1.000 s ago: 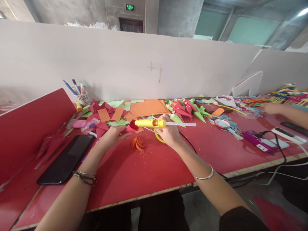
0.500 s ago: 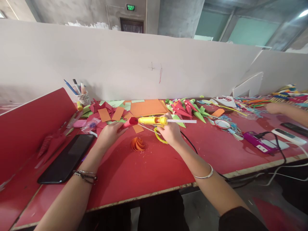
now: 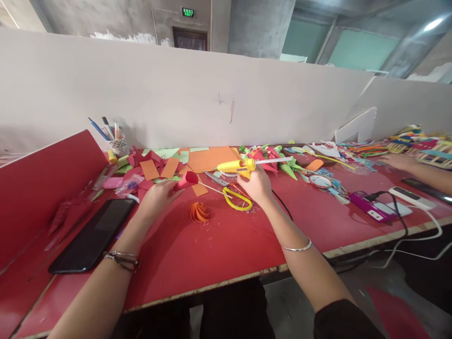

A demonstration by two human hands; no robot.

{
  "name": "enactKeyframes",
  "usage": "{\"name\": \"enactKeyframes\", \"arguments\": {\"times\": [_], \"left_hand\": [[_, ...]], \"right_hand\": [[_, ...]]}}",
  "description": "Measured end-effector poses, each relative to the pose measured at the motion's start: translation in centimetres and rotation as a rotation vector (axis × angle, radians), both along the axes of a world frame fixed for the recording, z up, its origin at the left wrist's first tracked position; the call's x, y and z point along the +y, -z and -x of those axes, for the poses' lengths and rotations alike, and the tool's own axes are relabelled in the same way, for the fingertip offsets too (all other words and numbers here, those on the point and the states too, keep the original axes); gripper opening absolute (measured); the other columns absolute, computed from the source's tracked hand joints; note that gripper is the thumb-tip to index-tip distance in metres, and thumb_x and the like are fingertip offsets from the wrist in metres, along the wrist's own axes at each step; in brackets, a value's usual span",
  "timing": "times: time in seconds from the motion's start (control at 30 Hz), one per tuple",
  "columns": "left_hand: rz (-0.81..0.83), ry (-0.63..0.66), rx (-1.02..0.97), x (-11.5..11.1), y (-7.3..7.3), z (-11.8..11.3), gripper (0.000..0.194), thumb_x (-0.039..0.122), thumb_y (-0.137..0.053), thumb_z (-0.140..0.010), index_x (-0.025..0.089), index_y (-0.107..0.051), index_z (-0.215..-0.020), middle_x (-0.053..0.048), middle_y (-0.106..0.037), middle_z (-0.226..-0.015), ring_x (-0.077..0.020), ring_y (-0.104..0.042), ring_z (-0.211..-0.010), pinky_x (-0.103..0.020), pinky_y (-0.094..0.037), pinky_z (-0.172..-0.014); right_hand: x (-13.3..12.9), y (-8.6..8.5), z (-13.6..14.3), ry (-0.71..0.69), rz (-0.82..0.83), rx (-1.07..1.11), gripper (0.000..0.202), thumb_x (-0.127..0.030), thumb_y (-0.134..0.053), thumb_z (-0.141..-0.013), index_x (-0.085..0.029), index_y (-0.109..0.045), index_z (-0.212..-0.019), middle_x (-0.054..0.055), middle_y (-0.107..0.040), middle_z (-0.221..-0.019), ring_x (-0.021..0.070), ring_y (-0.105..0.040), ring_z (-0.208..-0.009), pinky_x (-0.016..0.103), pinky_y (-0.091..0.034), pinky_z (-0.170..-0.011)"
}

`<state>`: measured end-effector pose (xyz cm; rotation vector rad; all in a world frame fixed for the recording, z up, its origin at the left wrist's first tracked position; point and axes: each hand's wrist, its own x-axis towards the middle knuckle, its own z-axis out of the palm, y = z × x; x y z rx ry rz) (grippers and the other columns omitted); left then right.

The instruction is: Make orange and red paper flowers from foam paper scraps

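My right hand (image 3: 259, 184) is closed around the grip of the yellow glue gun (image 3: 237, 165), which I hold raised off the table (image 3: 219, 245) with its nozzle pointing left and the clear glue stick (image 3: 273, 160) jutting out of its back toward the right. My left hand (image 3: 157, 195) pinches the pink paper cone (image 3: 186, 180), fingers wrapped on its narrow end, the open rolled mouth turned up and toward the glue gun; the nozzle sits a little right of and above the cone, near but not touching. Taking the cone as my landmark: just below it on the table lies the orange paper spiral (image 3: 199, 212), free of both hands. To the right of the cone, under the gun, are the yellow-handled scissors (image 3: 237, 197), lying flat. Behind the cone spreads a heap of orange, pink and green paper scraps (image 3: 165, 165), and farther back left stands a cup of pens (image 3: 117, 143) against the white partition. Well to the left of the cone a black phone (image 3: 93, 234) lies face up. Far to the right of the cone are a purple power strip (image 3: 367, 207) with cords, and another person's hand (image 3: 397, 161) resting among coloured sticks.
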<state>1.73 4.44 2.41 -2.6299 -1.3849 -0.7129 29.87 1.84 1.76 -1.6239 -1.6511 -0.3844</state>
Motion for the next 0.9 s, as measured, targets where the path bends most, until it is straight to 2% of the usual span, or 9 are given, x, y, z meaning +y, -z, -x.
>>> {"name": "enactKeyframes", "arguments": {"times": [0.13,0.23,0.37,0.57,0.9], "left_hand": [[0.031,0.006,-0.013,0.2,0.2,0.0,0.027,0.038,-0.041,-0.081,0.017,-0.046,-0.065,0.0,-0.049,-0.061,-0.0124,-0.047,-0.055,-0.021,-0.033,-0.052],[0.051,0.021,-0.014,0.3,0.4,0.1,0.027,0.039,-0.041,-0.081,0.017,-0.048,-0.067,-0.001,-0.052,-0.064,-0.0135,-0.049,-0.058,-0.022,-0.035,-0.055],[0.064,0.02,-0.009,0.4,0.7,0.2,0.028,0.04,-0.04,-0.081,0.018,-0.048,-0.068,-0.001,-0.052,-0.064,-0.0142,-0.049,-0.058,-0.022,-0.034,-0.055],[0.077,0.001,0.012,0.5,0.9,0.2,0.026,0.039,-0.041,-0.079,0.018,-0.047,-0.066,0.0,-0.051,-0.062,-0.0135,-0.047,-0.057,-0.022,-0.031,-0.052],[0.09,0.004,0.012,0.5,0.9,0.1,0.024,0.038,-0.042,-0.079,0.018,-0.044,-0.066,0.0,-0.052,-0.062,-0.0129,-0.047,-0.057,-0.021,-0.03,-0.052]], "right_hand": [[0.5,0.2,-2.5,0.05,0.182,0.066,0.024,-0.03,-0.052,-0.07,-0.015,-0.056,-0.087,0.01,-0.061,-0.086,0.0215,-0.058,-0.078,0.027,-0.044,-0.062],[1.0,0.7,-4.2,0.057,0.29,0.11,0.019,-0.031,-0.053,-0.068,-0.016,-0.058,-0.078,0.007,-0.063,-0.077,0.0187,-0.058,-0.069,0.024,-0.041,-0.057],[1.2,1.4,-6.6,0.049,0.355,0.141,0.016,-0.032,-0.056,-0.065,-0.017,-0.06,-0.071,0.004,-0.063,-0.066,0.0171,-0.058,-0.06,0.022,-0.039,-0.05],[1.3,2.7,-10.2,0.088,0.417,0.204,0.019,-0.03,-0.058,-0.063,-0.017,-0.063,-0.075,0.005,-0.065,-0.069,0.019,-0.06,-0.065,0.021,-0.039,-0.051],[1.6,4.5,-10.7,-0.043,0.473,0.303,0.029,-0.035,-0.057,-0.067,-0.019,-0.063,-0.09,0.004,-0.067,-0.086,0.019,-0.062,-0.076,0.023,-0.046,-0.06]]}}
